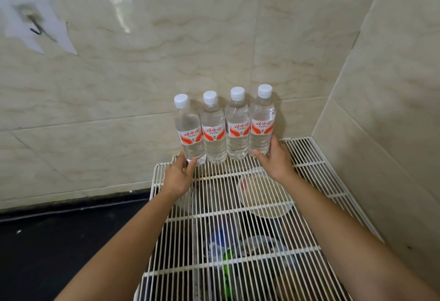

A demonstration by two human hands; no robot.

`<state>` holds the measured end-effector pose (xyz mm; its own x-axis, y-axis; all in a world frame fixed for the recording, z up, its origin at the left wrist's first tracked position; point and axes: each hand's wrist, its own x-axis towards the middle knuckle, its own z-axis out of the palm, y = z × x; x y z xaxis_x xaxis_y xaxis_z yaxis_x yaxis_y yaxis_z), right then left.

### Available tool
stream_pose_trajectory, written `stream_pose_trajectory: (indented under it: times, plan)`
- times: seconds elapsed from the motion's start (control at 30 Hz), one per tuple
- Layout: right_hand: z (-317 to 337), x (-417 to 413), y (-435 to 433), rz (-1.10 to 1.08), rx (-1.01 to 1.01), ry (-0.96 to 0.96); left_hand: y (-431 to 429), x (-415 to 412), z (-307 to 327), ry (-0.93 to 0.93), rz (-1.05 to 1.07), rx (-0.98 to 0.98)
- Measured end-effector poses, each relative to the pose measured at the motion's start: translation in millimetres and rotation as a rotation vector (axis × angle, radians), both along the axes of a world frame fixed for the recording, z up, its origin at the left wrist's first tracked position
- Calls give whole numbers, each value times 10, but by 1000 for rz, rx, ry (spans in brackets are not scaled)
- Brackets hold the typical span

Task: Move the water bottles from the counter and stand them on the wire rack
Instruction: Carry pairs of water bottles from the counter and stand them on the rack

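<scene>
Several clear water bottles with white caps and red-and-white labels stand upright in a row along the back of the white wire rack [240, 217], against the tiled wall. My left hand [179, 175] cups the base of the leftmost bottle [189, 131], thumb and fingers on either side of it. My right hand [276, 157] cups the base of the rightmost bottle [262, 122]. The two middle bottles [213, 129] [237, 126] stand untouched between them, each touching its neighbours.
The rack fills the corner between the back wall and the right tiled wall [392, 110]. Under the wires lie a round clear lid [264, 196] and other containers. A dark counter [66, 241] lies to the left. A metal hook [35, 25] hangs on the wall upper left.
</scene>
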<state>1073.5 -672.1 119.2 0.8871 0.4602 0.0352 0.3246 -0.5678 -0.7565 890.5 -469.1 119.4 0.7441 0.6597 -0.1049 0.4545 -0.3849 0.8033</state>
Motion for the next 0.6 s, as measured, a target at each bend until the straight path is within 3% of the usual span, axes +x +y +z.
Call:
stream_pose_trajectory:
  times: [0.13,0.23,0.33,0.4,0.5,0.6]
  plan:
    - [31,-185,-53,-84,-47,-8,-112,-140,113,-34,12,-47]
    - [93,-319,-130,-173,29,-143,-150,-301,141,-51,33,49]
    - [214,-427,-140,-105,-25,-283,-195,-465,228,-67,62,129]
    - [277,-528,-101,-25,-35,-407,-274,-595,301,-64,105,270]
    - [276,-684,18,118,-27,-586,-409,-932,390,-13,221,636]
    - [244,-896,210,244,-99,-609,-520,-1422,397,88,327,772]
